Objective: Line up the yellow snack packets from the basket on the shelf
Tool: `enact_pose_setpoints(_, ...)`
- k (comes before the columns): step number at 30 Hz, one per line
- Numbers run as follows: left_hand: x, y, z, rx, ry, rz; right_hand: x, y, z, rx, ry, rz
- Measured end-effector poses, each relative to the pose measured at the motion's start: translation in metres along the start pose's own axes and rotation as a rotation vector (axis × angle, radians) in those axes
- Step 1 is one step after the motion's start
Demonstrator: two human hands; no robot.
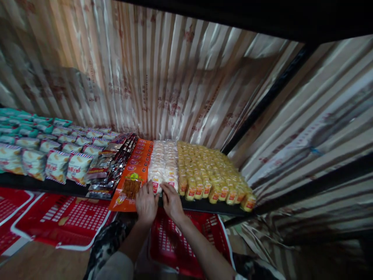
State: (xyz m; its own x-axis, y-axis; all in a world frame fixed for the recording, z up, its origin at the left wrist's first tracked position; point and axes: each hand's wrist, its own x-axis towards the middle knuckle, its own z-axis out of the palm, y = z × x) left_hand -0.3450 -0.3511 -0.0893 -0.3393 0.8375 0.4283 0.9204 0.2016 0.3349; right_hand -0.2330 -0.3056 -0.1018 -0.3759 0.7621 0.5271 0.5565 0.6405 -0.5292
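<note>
Both my hands are at the front end of two rows of small white wrapped snack packets (163,163) on a dark shelf. My left hand (146,203) has its fingers bent around the front left packet, beside a flat orange snack bag (140,155). My right hand (173,201) curls its fingers over the front of the right row. The thumbs are close together, and the fingertips partly cover the front packets. Right of them stand tight rows of yellow wrapped snack packets (201,167).
Further left are silvery-brown packets (116,159), white and blue snack bags (78,167) and green bags (23,120). Red baskets (70,217) sit below the dark shelf edge (204,206). Striped sheeting (163,77) hangs behind, with a black slanted pole (268,93) at right.
</note>
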Motion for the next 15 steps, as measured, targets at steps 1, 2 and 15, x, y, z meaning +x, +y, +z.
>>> enact_pose_setpoints(1,0.001,0.000,0.000,0.002,-0.009,-0.003,-0.001,0.000,-0.002,-0.003,-0.003,-0.010)
enact_pose_setpoints(2,0.002,0.001,0.001,0.002,-0.014,-0.006,-0.001,0.000,-0.004,-0.011,0.000,-0.015)
enact_pose_setpoints(15,0.006,-0.003,0.003,-0.215,-0.062,-0.036,0.028,-0.008,-0.002,-0.238,-0.084,-0.124)
